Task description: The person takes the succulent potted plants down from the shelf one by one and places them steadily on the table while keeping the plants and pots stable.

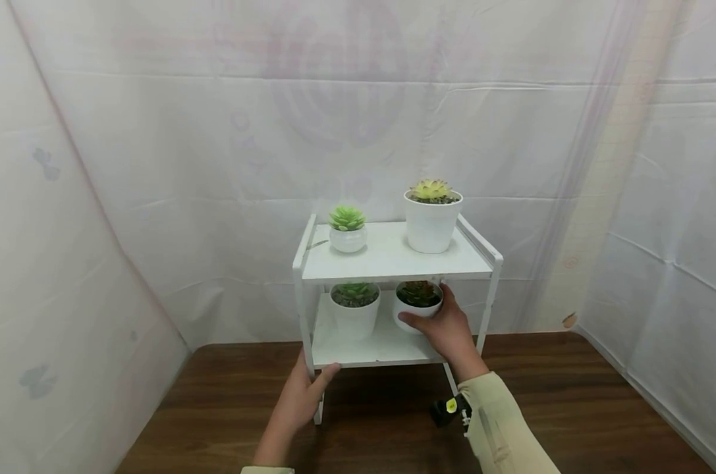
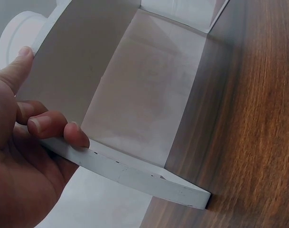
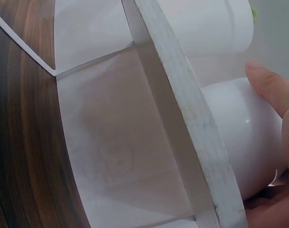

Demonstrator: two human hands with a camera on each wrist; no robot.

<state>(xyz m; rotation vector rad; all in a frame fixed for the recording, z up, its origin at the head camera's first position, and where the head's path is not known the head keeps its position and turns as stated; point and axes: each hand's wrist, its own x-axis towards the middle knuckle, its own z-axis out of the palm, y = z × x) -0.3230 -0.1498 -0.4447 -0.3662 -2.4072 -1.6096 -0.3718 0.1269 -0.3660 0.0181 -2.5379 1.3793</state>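
A white two-tier shelf rack (image 1: 387, 266) stands on the wooden table. With fingers curled round its front left leg, my left hand (image 1: 298, 395) grips it just below the lower tier; the thumb lies at that tier's front corner. In the left wrist view the left hand (image 2: 35, 128) shows the fingertips over the leg. My right hand (image 1: 449, 326) holds a rounded white pot (image 1: 402, 315) with a dark succulent (image 1: 418, 293) at the lower tier's right side. The right wrist view shows the thumb against this glossy pot (image 3: 251, 128); its base is hidden behind the shelf edge.
Left on the lower tier is a taller white pot (image 1: 356, 319) with a green succulent. Up top are a small pot (image 1: 348, 240) with a bright green succulent and a larger pot (image 1: 431, 227) with a yellowish one. Behind the table (image 1: 215, 395) hangs white sheeting (image 1: 215, 164).
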